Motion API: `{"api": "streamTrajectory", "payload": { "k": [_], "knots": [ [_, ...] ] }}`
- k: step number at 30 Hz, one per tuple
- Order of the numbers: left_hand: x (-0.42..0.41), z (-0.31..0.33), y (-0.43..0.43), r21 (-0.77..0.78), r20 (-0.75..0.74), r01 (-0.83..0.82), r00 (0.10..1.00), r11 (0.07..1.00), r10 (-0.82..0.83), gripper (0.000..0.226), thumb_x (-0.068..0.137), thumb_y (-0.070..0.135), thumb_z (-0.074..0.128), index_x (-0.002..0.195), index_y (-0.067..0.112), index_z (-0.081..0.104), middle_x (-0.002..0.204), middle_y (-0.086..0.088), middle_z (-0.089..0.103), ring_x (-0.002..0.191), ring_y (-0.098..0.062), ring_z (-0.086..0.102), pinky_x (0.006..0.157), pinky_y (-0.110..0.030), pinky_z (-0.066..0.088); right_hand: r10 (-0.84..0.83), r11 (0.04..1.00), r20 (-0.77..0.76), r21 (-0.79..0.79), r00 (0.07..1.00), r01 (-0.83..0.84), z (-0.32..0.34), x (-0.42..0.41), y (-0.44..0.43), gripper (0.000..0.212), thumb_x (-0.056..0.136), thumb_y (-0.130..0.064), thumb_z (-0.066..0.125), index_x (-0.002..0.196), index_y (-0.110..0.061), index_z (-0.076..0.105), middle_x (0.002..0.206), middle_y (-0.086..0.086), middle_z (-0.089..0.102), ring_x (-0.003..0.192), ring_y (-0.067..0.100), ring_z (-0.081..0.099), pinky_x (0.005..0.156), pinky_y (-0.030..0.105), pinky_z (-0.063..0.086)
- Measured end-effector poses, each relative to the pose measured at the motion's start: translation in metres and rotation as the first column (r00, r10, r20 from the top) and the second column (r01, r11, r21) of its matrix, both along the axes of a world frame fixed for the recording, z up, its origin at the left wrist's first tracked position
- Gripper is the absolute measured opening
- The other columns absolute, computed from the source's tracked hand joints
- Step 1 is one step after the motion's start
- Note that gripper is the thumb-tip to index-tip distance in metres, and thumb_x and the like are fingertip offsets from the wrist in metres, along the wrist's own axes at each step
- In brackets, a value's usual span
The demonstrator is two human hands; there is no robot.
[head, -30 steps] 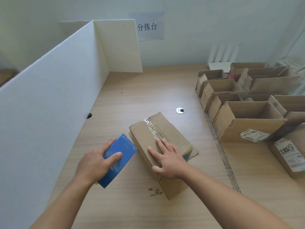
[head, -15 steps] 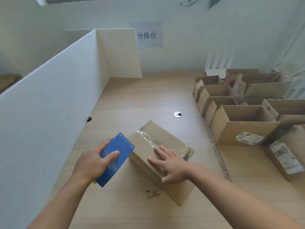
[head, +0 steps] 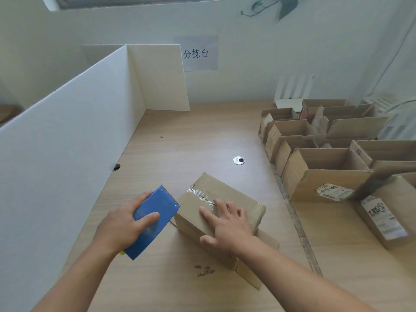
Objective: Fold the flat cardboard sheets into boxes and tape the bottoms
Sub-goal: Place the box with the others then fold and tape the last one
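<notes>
Folded cardboard box (head: pixel 227 190) lies on the wooden table (head: pixel 180 143), near its front centre, taped side up. A strip of clear tape (head: pixel 198 194) runs along the top seam. Right hand (head: pixel 229 226) rests flat on the top face, fingers straight and spread, fingertips on the tape. Left hand (head: pixel 119 228) grasps a blue tape dispenser (head: pixel 157 208), fingers wrapped round its body; the dispenser's serrated end sits just beside the box's left edge. White partition (head: pixel 67 154) stands at left. Open finished boxes (head: pixel 326 176) are grouped at right, well apart
</notes>
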State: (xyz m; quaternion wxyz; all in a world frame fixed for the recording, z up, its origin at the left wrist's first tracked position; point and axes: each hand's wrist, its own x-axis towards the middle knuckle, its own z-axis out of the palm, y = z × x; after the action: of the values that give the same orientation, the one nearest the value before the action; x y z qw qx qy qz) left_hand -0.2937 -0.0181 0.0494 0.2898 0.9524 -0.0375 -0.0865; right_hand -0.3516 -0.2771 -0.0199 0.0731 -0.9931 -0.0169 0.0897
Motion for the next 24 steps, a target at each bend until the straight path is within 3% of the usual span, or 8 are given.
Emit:
{"api": "streamTrajectory", "payload": {
  "k": [7,9,11,13,17,24],
  "knots": [
    [0.008,-0.008,0.008,0.115,-0.008,0.051,0.999,0.992,-0.050,0.059,0.085,0.058,0.063,0.136,0.063,0.036,0.109,0.018,0.065,0.094,-0.013,0.061,0.080,-0.039,0.055,0.142,0.988,-0.178,-0.033,0.974,-0.150,0.012,0.010,-0.032,0.073,0.092,-0.036,0.056,0.150,-0.052,0.013,0.165,-0.011,-0.002,0.151,0.025,-0.001,0.118,0.057,0.006],
    [0.008,-0.009,0.008,0.132,0.009,0.053,0.998,0.990,-0.055,0.061,0.085,0.059,0.062,0.139,0.062,0.033,0.112,0.017,0.064,0.095,-0.014,0.061,0.081,-0.039,0.054,0.127,0.992,-0.204,0.001,0.971,-0.129,0.020,0.015,-0.040,0.071,0.092,-0.048,0.057,0.149,-0.054,0.015,0.164,-0.014,0.004,0.151,0.020,0.002,0.119,0.057,0.007],
    [0.008,-0.008,0.006,0.137,0.034,0.057,0.998,0.989,-0.062,0.061,0.086,0.058,0.061,0.140,0.061,0.033,0.113,0.018,0.065,0.095,-0.014,0.061,0.081,-0.038,0.054,0.080,0.996,-0.141,0.050,0.987,-0.074,0.024,0.020,-0.032,0.077,0.084,-0.071,0.053,0.149,-0.055,0.015,0.159,-0.011,0.019,0.147,0.019,0.012,0.116,0.054,0.013],
    [0.009,-0.006,0.003,0.121,0.061,0.058,0.996,0.991,-0.066,0.061,0.086,0.057,0.062,0.140,0.061,0.033,0.112,0.019,0.065,0.094,-0.014,0.061,0.080,-0.037,0.054,0.037,0.998,-0.101,0.056,0.994,-0.031,0.020,0.023,-0.013,0.082,0.079,-0.081,0.048,0.148,-0.057,0.010,0.152,-0.004,0.023,0.143,0.022,0.013,0.115,0.055,0.011],
    [0.012,-0.001,0.001,0.117,0.100,0.077,0.991,0.990,-0.089,0.067,0.075,0.069,0.050,0.139,0.063,0.030,0.107,0.021,0.065,0.090,-0.014,0.062,0.078,-0.037,0.054,0.092,0.996,-0.079,-0.005,0.993,-0.093,0.005,0.024,0.003,0.076,0.087,-0.072,0.048,0.150,-0.055,0.008,0.157,0.003,0.006,0.147,0.026,-0.004,0.115,0.065,-0.005],
    [0.018,0.005,0.009,0.107,0.143,0.068,0.986,0.992,-0.083,0.066,0.079,0.066,0.054,0.140,0.062,0.032,0.104,0.021,0.066,0.087,-0.013,0.063,0.075,-0.034,0.054,0.248,0.962,-0.241,-0.053,0.938,-0.268,0.020,0.037,-0.049,0.068,0.099,-0.041,0.053,0.150,-0.057,0.010,0.165,-0.011,-0.009,0.152,0.024,-0.015,0.116,0.064,0.001]
  ]
}}
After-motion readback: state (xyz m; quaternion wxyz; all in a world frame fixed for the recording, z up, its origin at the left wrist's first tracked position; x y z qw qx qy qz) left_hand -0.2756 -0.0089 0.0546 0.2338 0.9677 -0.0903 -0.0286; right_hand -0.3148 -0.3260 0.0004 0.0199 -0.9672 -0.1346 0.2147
